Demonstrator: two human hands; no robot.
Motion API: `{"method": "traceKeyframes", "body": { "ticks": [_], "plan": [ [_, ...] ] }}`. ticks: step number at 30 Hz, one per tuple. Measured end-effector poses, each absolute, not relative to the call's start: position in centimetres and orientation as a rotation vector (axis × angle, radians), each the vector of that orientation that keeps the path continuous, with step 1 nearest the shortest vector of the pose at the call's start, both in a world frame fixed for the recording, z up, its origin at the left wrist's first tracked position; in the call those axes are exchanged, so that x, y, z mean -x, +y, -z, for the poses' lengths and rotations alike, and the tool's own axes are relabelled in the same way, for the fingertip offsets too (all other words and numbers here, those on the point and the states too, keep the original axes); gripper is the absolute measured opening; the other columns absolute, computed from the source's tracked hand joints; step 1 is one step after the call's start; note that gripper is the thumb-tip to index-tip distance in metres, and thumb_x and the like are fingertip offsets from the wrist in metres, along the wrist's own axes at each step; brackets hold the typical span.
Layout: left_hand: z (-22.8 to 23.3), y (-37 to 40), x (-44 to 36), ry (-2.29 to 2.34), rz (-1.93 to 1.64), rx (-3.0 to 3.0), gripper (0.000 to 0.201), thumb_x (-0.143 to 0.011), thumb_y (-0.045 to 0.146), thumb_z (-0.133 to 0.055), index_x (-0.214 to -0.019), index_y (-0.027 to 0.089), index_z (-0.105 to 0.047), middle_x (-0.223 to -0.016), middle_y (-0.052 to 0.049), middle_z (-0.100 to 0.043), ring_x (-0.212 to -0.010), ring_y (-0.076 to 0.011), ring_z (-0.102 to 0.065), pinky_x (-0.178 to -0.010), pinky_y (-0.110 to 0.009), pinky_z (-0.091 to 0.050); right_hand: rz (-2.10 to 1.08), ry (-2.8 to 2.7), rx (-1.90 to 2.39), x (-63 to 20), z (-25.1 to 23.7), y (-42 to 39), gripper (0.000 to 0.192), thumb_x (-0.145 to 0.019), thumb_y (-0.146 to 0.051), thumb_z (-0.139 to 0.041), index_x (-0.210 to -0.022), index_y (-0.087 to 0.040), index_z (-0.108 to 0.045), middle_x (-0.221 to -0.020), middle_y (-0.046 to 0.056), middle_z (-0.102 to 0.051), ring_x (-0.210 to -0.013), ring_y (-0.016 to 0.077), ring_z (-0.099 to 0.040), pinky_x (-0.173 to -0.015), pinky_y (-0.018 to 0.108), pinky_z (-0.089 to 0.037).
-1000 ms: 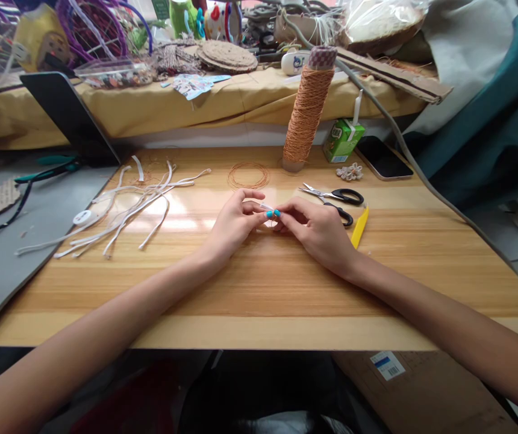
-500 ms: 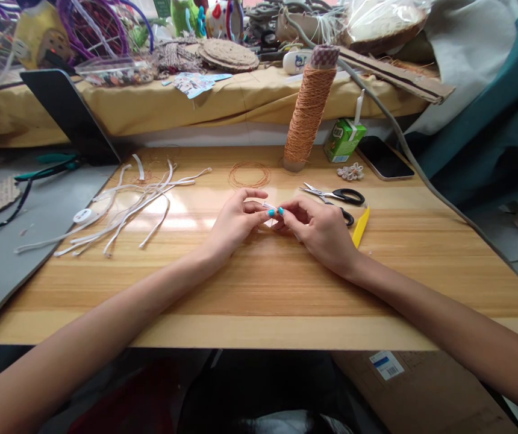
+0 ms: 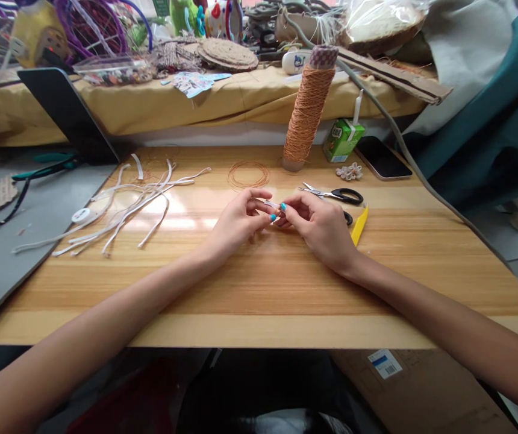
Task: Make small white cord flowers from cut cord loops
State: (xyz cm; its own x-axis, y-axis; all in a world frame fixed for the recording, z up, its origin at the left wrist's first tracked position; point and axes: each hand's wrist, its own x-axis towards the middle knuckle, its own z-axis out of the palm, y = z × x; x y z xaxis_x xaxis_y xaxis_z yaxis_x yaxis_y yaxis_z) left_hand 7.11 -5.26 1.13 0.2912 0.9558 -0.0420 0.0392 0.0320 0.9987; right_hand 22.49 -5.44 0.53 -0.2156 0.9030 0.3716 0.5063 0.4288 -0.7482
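Note:
My left hand (image 3: 237, 222) and my right hand (image 3: 320, 226) meet fingertip to fingertip over the middle of the wooden table (image 3: 259, 283). Together they pinch a small white strip piece (image 3: 271, 206), mostly hidden by the fingers. A thin orange thread seems to run through the same pinch, but it is too fine to be sure. Just behind the hands lies a coil of orange thread (image 3: 248, 175). A tall spool of orange cord (image 3: 307, 108) stands upright further back.
Several loose white strips (image 3: 127, 202) lie at the left. Black-handled scissors (image 3: 337, 194) and a yellow tool (image 3: 359, 225) sit right of my right hand. A green juice carton (image 3: 343, 138), a small woven flower (image 3: 350, 172) and a phone (image 3: 382, 158) are at the back right. A dark tablet (image 3: 67, 114) leans back left.
Both hands have shifted slightly away from me and their fingers have reworked the pinch on the small white piece. Nothing else on the table has moved.

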Motion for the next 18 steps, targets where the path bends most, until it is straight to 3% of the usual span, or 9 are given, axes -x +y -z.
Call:
{"method": "traceKeyframes", "body": {
  "ticks": [9,18],
  "plan": [
    [-1.33,-5.51,-7.17,1.067,-0.95,-1.432,0.03,-0.07,0.009,-0.053,-0.098,0.014,-0.042,-0.072,0.001,-0.057,-0.048,-0.0033,-0.048,-0.041,-0.014,-0.037,-0.759,-1.762,1.185,-22.47,-0.53,-5.31,0.01,-0.079,-0.023,-0.048,-0.083,-0.016,-0.054,-0.068,0.002,-0.063,-0.066,0.014,-0.063,-0.069,0.031,-0.049],
    [-1.53,-5.51,-7.1,1.127,-0.911,-1.413,0.036,-0.067,0.004,-0.053,-0.1,0.015,-0.041,-0.067,0.003,-0.056,-0.048,-0.0047,-0.049,-0.041,-0.015,-0.036,-0.914,-1.663,1.221,-22.65,-0.69,-4.82,0.008,-0.078,-0.023,-0.048,-0.081,-0.016,-0.052,-0.067,0.002,-0.063,-0.062,0.014,-0.063,-0.062,0.028,-0.051]
  ]
}}
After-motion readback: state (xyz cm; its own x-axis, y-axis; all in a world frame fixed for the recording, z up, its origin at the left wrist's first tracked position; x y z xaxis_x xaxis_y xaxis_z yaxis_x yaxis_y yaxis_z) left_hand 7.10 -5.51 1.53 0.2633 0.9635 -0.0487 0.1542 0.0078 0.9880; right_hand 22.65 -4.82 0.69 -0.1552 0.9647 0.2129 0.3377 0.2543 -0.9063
